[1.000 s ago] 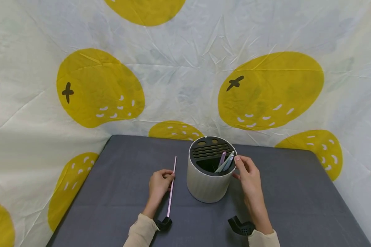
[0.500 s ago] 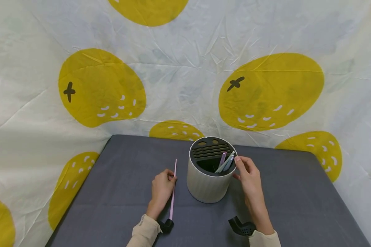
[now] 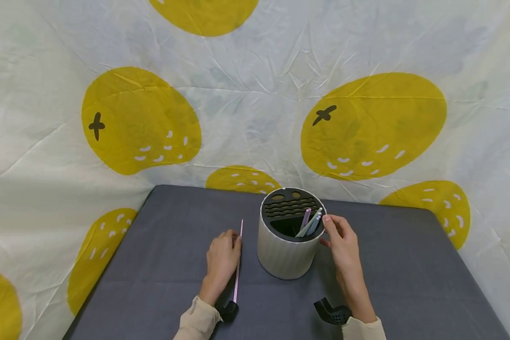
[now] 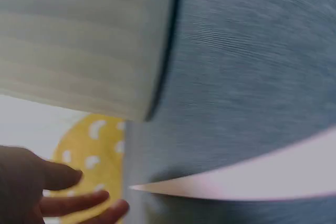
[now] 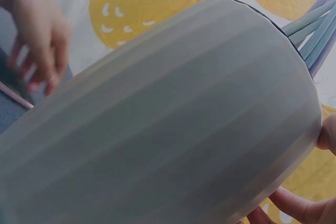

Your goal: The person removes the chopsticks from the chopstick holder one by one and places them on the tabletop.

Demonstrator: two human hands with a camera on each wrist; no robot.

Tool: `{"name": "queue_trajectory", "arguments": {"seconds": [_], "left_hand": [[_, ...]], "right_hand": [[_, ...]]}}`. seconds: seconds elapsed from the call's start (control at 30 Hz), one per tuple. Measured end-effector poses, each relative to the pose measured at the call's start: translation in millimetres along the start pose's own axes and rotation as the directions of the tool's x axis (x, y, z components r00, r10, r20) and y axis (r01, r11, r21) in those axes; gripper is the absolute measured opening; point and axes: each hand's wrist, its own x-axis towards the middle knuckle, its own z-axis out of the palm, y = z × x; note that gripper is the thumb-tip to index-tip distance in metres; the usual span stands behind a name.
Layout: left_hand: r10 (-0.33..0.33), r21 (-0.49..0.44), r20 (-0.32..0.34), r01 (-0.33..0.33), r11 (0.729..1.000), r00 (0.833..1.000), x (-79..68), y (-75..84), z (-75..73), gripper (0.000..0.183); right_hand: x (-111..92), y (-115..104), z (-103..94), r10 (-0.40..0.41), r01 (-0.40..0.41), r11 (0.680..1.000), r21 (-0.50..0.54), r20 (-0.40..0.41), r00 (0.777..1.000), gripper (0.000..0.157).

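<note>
A long thin pink chopstick (image 3: 237,281) lies on the table, its far end pointing away from me. My left hand (image 3: 222,259) hovers beside it. In the left wrist view, the fingers (image 4: 113,211) are spread and apart from the chopstick's narrow-looking end. My right hand (image 3: 344,248) holds the right side of a round, ribbed cream knife block (image 3: 284,259), with the thumb at its rim and fingers around the wall. The block stands upright. Several purple, green and blue chopsticks (image 5: 310,32) lean in the open compartment of its black slotted top.
The dark grey cloth-covered table (image 3: 165,222) reaches back to a white sheet (image 3: 246,123) printed with large yellow fruit. Black camera mounts (image 3: 333,314) stick out from both wrists, low over the table.
My left hand pinched the pink chopstick a second ago and has let go of it. The chopstick has shifted slightly toward me. The right hand and knife block have stayed put.
</note>
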Motion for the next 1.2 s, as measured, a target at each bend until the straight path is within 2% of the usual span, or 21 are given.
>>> {"name": "queue_trajectory", "arguments": {"seconds": [0.13, 0.2, 0.3, 0.43, 0.53, 0.63, 0.8, 1.0, 1.2], "left_hand": [[0.083, -0.093, -0.013, -0.084, 0.992, 0.996, 3.2, 15.8, -17.6, 0.022], [0.138, -0.172, -0.021, -0.14, 0.975, 0.99, 5.3, 23.8, -27.7, 0.026], [0.228, -0.279, -0.053, -0.233, 0.932, 0.972, 8.1, 34.1, -42.1, 0.029], [0.337, -0.393, -0.085, -0.343, 0.853, 0.938, 10.5, 45.9, -57.8, 0.038], [0.404, -0.435, -0.093, -0.402, 0.806, 0.91, 11.4, 55.1, -66.1, 0.045], [0.455, -0.457, -0.084, -0.44, 0.773, 0.887, 12.1, 64.6, -71.4, 0.047], [0.5, -0.472, -0.049, -0.462, 0.751, 0.864, 13.5, 76.8, -73.5, 0.045], [0.541, -0.428, -0.053, -0.508, 0.747, 0.839, 16.1, 81.5, -66.9, 0.037], [0.549, -0.395, -0.042, -0.518, 0.758, 0.835, 17.2, 84.2, -63.2, 0.032]], "right_hand": [[0.4, 0.2, -0.3, -0.002, 0.002, 1.0, 0.013, -0.004, 1.0, 0.048], [0.7, 0.7, -0.5, 0.0, 0.0, 1.0, 0.016, -0.007, 1.0, 0.048], [1.2, 1.2, -1.0, 0.007, -0.007, 1.0, 0.01, -0.008, 1.0, 0.049], [1.5, 1.7, -1.5, 0.012, -0.012, 1.0, 0.003, -0.006, 1.0, 0.049], [1.6, 1.9, -1.3, 0.009, -0.009, 1.0, 0.002, -0.01, 1.0, 0.048], [1.4, 1.9, -0.9, 0.007, -0.007, 1.0, 0.001, -0.016, 1.0, 0.047], [1.7, 2.9, -0.5, -0.006, 0.007, 1.0, 0.005, -0.028, 1.0, 0.047], [3.2, 4.8, 1.4, -0.011, 0.011, 1.0, 0.024, -0.026, 1.0, 0.045], [3.0, 4.3, 2.2, -0.013, 0.014, 1.0, 0.024, -0.033, 0.999, 0.043]]}}
